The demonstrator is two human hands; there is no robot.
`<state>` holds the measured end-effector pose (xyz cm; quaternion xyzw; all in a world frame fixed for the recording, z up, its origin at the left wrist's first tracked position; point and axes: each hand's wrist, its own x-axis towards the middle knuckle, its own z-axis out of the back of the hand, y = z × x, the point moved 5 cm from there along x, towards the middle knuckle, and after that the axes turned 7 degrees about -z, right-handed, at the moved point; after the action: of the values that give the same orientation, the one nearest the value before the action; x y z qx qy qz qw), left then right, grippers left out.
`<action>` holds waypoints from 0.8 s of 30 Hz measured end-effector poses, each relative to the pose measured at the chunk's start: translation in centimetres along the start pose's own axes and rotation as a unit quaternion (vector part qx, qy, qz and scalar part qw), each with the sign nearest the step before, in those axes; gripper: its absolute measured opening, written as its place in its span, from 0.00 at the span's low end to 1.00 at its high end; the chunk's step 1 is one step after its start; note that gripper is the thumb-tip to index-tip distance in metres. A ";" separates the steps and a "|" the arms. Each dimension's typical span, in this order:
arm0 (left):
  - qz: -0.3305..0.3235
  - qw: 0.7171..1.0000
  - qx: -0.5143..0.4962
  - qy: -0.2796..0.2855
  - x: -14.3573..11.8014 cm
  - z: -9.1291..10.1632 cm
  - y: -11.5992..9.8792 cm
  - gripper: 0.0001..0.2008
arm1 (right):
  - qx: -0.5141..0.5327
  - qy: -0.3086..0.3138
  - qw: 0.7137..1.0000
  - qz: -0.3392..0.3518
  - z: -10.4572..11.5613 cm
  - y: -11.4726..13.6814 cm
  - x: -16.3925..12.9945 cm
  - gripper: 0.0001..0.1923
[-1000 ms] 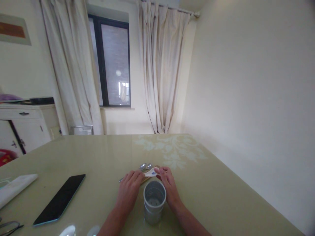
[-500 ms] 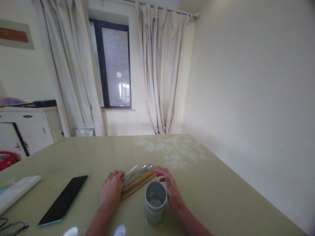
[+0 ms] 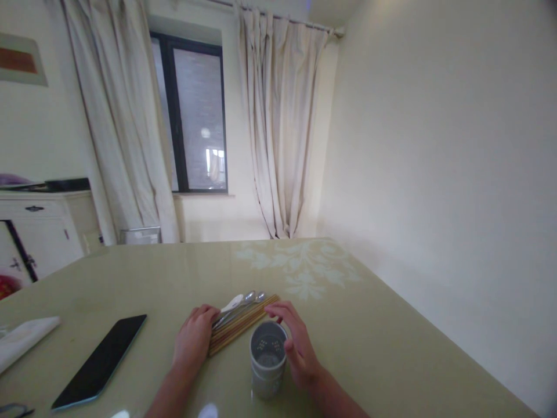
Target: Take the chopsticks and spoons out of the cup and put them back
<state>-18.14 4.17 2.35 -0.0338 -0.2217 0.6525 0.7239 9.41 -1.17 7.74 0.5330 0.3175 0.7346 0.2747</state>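
A bundle of wooden chopsticks [image 3: 242, 325] lies slantwise on the pale green table [image 3: 383, 348], with two metal spoons [image 3: 255, 298] and a white ceramic spoon [image 3: 231, 303] along its far side. My left hand [image 3: 192, 338] rests at the bundle's near left end, fingers touching it. My right hand [image 3: 292, 342] hovers by the bundle's far right end, fingers spread, right beside a grey perforated cutlery holder [image 3: 267, 366] that stands upright and looks empty.
A black phone [image 3: 99, 361] lies flat to the left. A folded white cloth [image 3: 21, 339] sits at the left edge, glasses [image 3: 13, 411] at the bottom left corner. A white cabinet [image 3: 41, 229] stands beyond the table. Curtains frame a dark window.
One second ago both hands held the white spoon above the holder. The spoon now lies with the bundle, my left hand has moved left to the bundle's end, and my right hand stays by the holder.
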 end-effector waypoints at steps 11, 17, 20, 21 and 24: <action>-0.038 0.998 0.029 -0.048 0.2 -0.1 0.2 0.18 | -0.033 0.029 0.999 0.030 -0.2 0.3 -0.3 0.44; -0.127 0.991 -0.001 -0.046 -0.1 0.0 -3.4 0.14 | -0.076 0.039 0.995 0.058 0.2 0.4 -0.4 0.47; -0.157 0.987 -0.013 -0.025 -0.9 -0.8 -4.9 0.12 | -0.115 0.059 0.989 0.071 0.2 0.4 -0.4 0.50; -0.158 0.987 -0.011 -0.020 -1.1 -1.1 -5.1 0.12 | -0.128 0.068 0.987 0.072 0.1 0.4 -0.4 0.51; -0.153 0.988 -0.010 -0.016 -1.5 -1.9 -5.0 0.13 | -0.166 0.084 0.980 0.073 -0.2 0.2 -0.4 0.48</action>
<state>-12.90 2.42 1.94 0.0038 -0.2420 0.5325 0.8111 9.28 -1.63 7.54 0.4381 0.1737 0.8371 0.2777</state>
